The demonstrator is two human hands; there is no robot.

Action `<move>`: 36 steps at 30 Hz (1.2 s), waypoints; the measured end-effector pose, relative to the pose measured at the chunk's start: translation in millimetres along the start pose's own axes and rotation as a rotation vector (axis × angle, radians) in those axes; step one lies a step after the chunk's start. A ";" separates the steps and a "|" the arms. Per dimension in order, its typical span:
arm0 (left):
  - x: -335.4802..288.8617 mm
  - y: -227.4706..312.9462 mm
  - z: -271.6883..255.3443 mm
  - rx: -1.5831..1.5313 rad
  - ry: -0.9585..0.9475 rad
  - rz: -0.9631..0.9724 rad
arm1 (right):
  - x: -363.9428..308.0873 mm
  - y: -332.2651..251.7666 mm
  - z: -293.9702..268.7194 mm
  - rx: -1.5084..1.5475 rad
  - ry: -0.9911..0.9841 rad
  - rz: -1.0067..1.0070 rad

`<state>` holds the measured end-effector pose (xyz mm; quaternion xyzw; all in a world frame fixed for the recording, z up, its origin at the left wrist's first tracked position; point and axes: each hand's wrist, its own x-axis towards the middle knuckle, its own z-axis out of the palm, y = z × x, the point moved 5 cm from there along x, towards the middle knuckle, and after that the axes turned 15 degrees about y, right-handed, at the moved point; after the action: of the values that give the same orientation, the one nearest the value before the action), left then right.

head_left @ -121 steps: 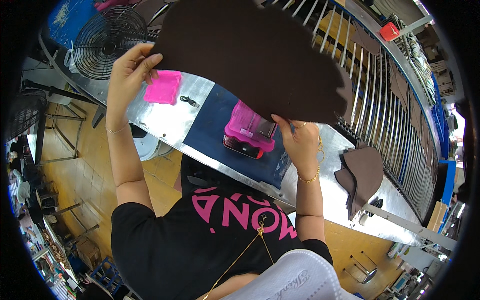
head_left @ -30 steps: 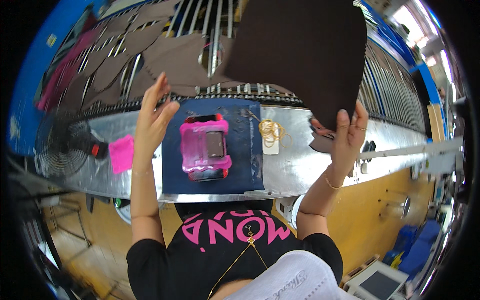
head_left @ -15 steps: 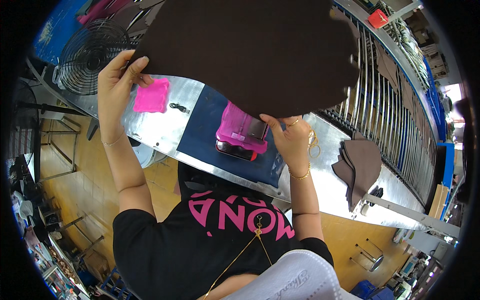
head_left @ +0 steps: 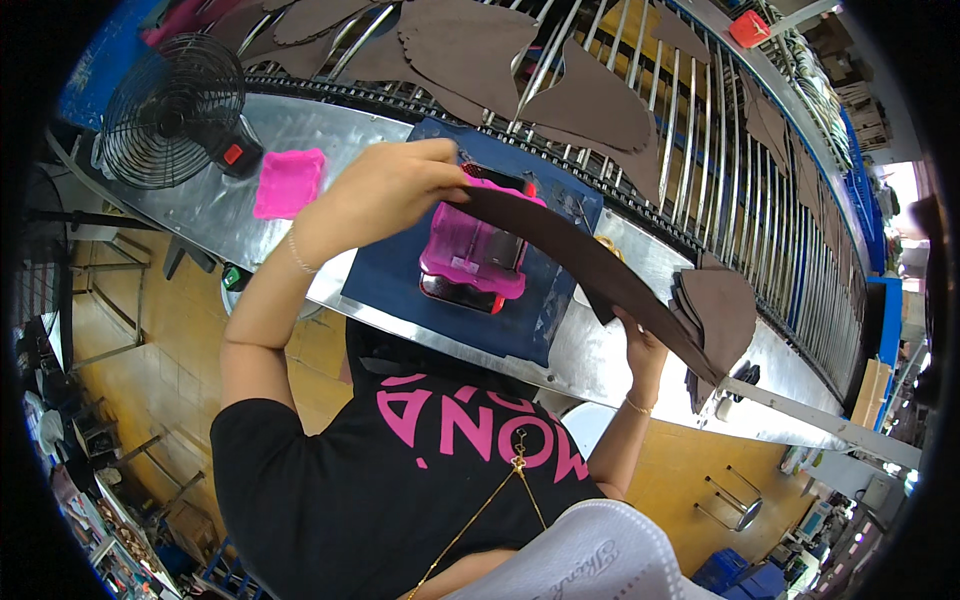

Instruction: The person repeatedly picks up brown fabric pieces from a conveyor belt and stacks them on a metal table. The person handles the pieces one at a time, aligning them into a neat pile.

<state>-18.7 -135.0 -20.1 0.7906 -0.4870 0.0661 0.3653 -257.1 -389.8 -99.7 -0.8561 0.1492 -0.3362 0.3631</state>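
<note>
A dark brown, leather-like cut piece is stretched between my hands, turned nearly edge-on. My left hand pinches its left end above the work table. Lower down on the right, my right hand grips its near edge, thumb showing and the other fingers partly hidden. Below the piece stands a pink scalloped tray with a dark flat item inside, resting on a black-and-red object. Under them lies a dark blue mat. The piece's right end hangs over a stack of similar brown pieces.
A black wire fan stands at the left, near a second pink tray. Beyond the metal table runs a rack of metal bars with more brown pieces on it. A pale bar crosses at the right.
The brown piece has come down and to the right, tilting from broadside to nearly edge-on. My left hand moved right across the table; my right hand moved lower and to the right.
</note>
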 end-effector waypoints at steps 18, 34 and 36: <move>111.1 78.8 53.0 -0.003 0.417 0.533 | 43.8 -47.9 -169.2 -0.135 0.440 0.330; -10.1 -51.1 -104.6 0.252 0.669 -0.253 | 214.1 125.1 167.2 1.436 0.596 0.868; -29.1 -59.1 -107.8 0.256 0.646 -0.323 | 229.4 138.5 207.6 1.480 0.600 0.922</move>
<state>41.7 -29.5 14.3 0.8348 -0.2037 0.3136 0.4040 50.7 -492.0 -198.4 -0.1385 0.3103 -0.3758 0.8622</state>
